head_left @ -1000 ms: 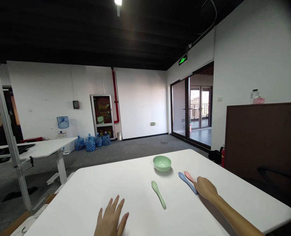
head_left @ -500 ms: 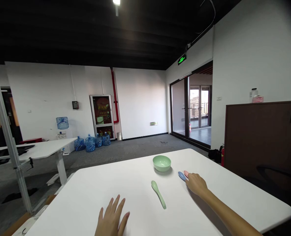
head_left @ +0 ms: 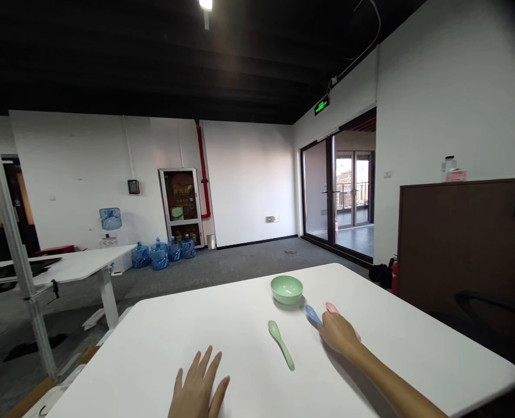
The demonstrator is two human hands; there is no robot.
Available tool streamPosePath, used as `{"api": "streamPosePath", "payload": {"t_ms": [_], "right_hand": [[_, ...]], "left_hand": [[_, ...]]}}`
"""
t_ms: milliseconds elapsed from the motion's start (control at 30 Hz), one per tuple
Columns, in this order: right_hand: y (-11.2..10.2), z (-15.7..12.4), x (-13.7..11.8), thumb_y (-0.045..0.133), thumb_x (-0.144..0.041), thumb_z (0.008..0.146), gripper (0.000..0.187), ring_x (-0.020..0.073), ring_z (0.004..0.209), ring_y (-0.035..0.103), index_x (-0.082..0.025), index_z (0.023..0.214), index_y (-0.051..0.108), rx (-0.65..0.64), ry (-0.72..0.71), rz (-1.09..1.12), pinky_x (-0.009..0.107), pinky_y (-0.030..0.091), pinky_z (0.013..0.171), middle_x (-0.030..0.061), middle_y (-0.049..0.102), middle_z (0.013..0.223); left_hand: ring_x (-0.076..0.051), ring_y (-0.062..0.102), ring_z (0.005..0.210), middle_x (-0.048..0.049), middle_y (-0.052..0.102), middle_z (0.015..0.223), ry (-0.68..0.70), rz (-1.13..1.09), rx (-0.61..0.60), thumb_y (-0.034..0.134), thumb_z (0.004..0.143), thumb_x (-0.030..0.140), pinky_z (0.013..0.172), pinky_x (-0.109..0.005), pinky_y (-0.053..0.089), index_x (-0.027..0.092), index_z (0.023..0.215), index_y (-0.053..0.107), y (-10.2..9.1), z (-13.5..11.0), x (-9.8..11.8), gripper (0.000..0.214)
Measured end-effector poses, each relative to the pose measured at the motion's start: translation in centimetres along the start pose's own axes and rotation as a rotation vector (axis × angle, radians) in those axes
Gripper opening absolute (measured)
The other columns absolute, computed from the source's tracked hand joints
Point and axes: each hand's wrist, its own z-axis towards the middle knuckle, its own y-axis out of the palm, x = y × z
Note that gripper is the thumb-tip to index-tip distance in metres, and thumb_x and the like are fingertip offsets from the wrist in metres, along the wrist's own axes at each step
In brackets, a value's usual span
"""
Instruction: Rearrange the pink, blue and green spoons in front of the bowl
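Observation:
My right hand (head_left: 338,332) is closed around the handle of a blue spoon (head_left: 313,314), whose bowl points out to the left of my fingers. Just beyond that hand lies a pink spoon (head_left: 331,307), partly covered by my fingers, with its handle end showing past the wrist side. A green spoon (head_left: 280,343) rests on the white table between my hands, bowl end away from me. Behind it stands a green bowl (head_left: 287,290), upright; no contents show. My left hand (head_left: 197,383) lies with fingers spread over the table's near left part, holding nothing.
The white table (head_left: 152,342) has rounded corners. A second white table (head_left: 96,258) with a metal post (head_left: 11,220) stands at left. A brown cabinet (head_left: 461,238) is at right. Several blue water bottles (head_left: 159,255) stand on the floor by the far wall.
My right hand has moved left and slightly toward me, bringing the blue spoon away from the pink one. More of the pink spoon shows. My left hand, the bowl and the green spoon have stayed put.

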Motion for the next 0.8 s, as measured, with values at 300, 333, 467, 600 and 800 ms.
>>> {"api": "streamPosePath", "payload": {"t_ms": [300, 333, 467, 600, 800], "right_hand": [[0.6, -1.2, -2.8, 0.042, -0.014, 0.094, 0.029, 0.0263, 0.085, 0.071, -0.011, 0.091, 0.071, -0.018, -0.056, -0.073, 0.03, 0.03, 0.059, 0.0168, 0.074, 0.094], [0.7, -1.2, -2.8, 0.042, -0.014, 0.093, 0.029, 0.0267, 0.086, 0.071, -0.011, 0.092, 0.071, -0.019, -0.058, -0.077, 0.03, 0.029, 0.058, 0.0169, 0.074, 0.094], [1.2, -1.1, -2.7, 0.042, -0.012, 0.092, 0.029, 0.0269, 0.087, 0.071, -0.011, 0.091, 0.071, -0.006, -0.069, -0.079, 0.031, 0.028, 0.058, 0.0164, 0.074, 0.094], [1.4, -1.2, -2.6, 0.044, -0.013, 0.092, 0.026, 0.0258, 0.083, 0.071, -0.012, 0.088, 0.07, 0.001, -0.063, -0.072, 0.031, 0.027, 0.057, 0.0147, 0.073, 0.091], [1.0, -1.6, -2.5, 0.043, -0.02, 0.095, 0.028, 0.0259, 0.085, 0.07, -0.012, 0.089, 0.069, 0.017, -0.066, -0.037, 0.031, 0.028, 0.059, 0.0153, 0.073, 0.094]], "left_hand": [[-0.033, 0.042, 0.15, -0.0048, 0.048, 0.16, 0.01, -0.001, 0.006, 0.037, 0.099, 0.043, 0.117, -0.063, 0.042, 0.034, 0.148, 0.051, 0.4, 0.3, -0.5, 0.051], [-0.033, 0.042, 0.15, -0.0048, 0.048, 0.16, 0.01, 0.0, 0.001, 0.036, 0.099, 0.044, 0.117, -0.063, 0.041, 0.034, 0.148, 0.051, 0.4, 0.3, -0.6, 0.052], [-0.033, 0.04, 0.151, -0.0051, 0.046, 0.161, 0.008, 0.016, -0.024, 0.033, 0.1, 0.044, 0.117, -0.064, 0.04, 0.031, 0.149, 0.049, 0.3, 0.3, -0.6, 0.053], [-0.033, 0.04, 0.15, -0.0049, 0.046, 0.161, 0.012, 0.021, -0.027, 0.033, 0.1, 0.044, 0.117, -0.064, 0.041, 0.031, 0.149, 0.049, 0.2, 0.5, -0.6, 0.053], [-0.032, 0.04, 0.15, -0.0036, 0.047, 0.161, 0.008, 0.035, -0.02, 0.032, 0.1, 0.043, 0.117, -0.063, 0.041, 0.033, 0.149, 0.049, 0.7, 0.6, -0.7, 0.053]]}}
